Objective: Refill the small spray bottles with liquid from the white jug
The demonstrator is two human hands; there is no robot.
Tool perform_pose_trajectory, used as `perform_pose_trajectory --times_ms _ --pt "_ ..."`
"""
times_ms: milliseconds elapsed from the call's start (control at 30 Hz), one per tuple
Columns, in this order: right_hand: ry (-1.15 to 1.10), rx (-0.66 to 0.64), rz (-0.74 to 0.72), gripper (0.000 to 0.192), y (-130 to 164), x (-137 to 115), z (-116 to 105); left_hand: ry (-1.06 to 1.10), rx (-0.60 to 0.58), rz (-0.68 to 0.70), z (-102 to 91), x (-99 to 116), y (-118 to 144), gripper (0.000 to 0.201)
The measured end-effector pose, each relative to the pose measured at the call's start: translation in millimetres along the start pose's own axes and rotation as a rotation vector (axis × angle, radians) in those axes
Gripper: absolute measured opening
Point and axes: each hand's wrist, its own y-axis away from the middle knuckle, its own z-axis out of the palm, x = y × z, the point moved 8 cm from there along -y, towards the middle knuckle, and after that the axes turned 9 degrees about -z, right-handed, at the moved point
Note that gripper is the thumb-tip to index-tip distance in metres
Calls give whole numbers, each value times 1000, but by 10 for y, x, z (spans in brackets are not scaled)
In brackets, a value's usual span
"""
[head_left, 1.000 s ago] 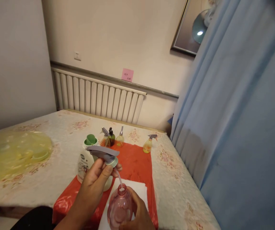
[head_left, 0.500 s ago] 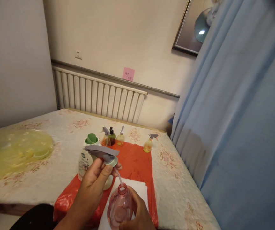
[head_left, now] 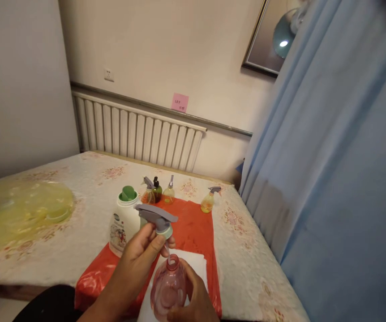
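My left hand is closed around the collar of a grey trigger spray head, which is tilted above a pink see-through bottle. The thin dip tube under the spray head runs down into the bottle's open neck. The collar is still apart from the neck. My right hand grips the pink bottle from its right side, over a white cloth or paper. Just behind my left hand stands a large white jug with a green funnel-like piece in its mouth.
A red plastic sheet lies on the flowered tablecloth. Toward the back stand several small bottles, among them a yellow spray bottle and a dark green pump bottle. At left lies a yellow see-through plastic item. A blue curtain hangs at right.
My left hand has moved the spray head right and down, so more of its tube is inside the pink bottle. My right hand and the bottle have hardly moved.
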Motion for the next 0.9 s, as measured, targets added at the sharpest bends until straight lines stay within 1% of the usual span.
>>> perform_pose_trajectory --times_ms 67,133,167,200,300,333,433,467,533,567,600,667,700,767,800,900 --pt "1 3 -8 97 -10 -19 2 13 14 13 -10 9 5 28" --pt "17 17 -8 97 -13 -14 -14 26 75 59 -58 50 14 26" --pt "29 25 -9 97 -12 -8 -22 17 79 61 -59 59 12 26" --pt "41 28 -11 98 -10 -4 -25 4 46 35 -30 48 1 26" --pt "60 21 -15 99 -3 -3 -5 -14 -133 -97 122 -35 -26 30" --pt "61 16 -8 99 0 -3 7 -14 -141 -110 130 -42 -31 30" --pt "64 12 9 98 0 -9 24 -62 -17 -34 40 13 -40 27" --pt "67 10 4 97 -4 -17 25 -79 -32 -27 52 13 -37 26" --pt "72 3 -17 98 -16 -39 25 -73 -133 -61 126 -31 -27 26" --pt "72 2 -27 98 -21 -46 22 -66 -161 -73 144 -49 -21 26" --pt "71 4 -31 98 -26 -50 16 -74 -150 -66 132 -51 -19 26" --pt "67 12 -33 97 -32 -51 6 -147 -86 -12 84 -21 -19 24" --pt "62 11 -34 96 -33 -52 8 -182 -101 2 97 -16 -18 23" --pt "45 -5 -38 96 -32 -53 27 -175 -209 -27 174 -50 -19 22" --pt "38 -8 -38 96 -30 -50 33 -151 -228 -43 183 -65 -25 22" --pt "29 17 -29 96 -21 -27 20 -187 -116 -17 94 -61 -58 22"
